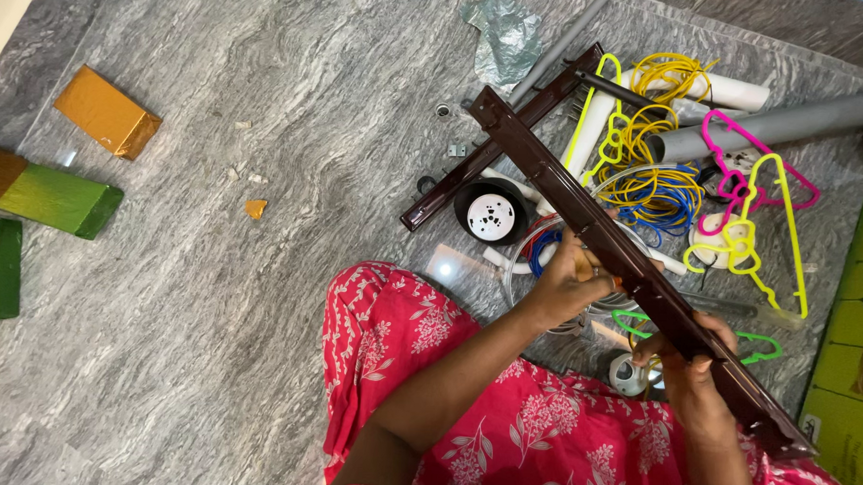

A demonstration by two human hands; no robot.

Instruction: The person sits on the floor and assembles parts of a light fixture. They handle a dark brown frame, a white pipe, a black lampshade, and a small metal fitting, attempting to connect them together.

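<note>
Long dark brown metal rail [631, 269] held diagonally over lap. Left hand [569, 276] closed on rail at mid-length; right hand [690, 362] gripping lower section nearer body. Second brown rail [497, 140] lying on floor beyond left hand, untouched. Coiled wires [658, 188] and plastic hangers [748, 225] beyond rail. No fitting visibly attached yet.

bright even daylight, soft shadows, sharp focus, faint floor [210, 292] glare.

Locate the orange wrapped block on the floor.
Head view, upper left: the orange block lies on the grey floor, above the green blocks, far from both hands.
</note>
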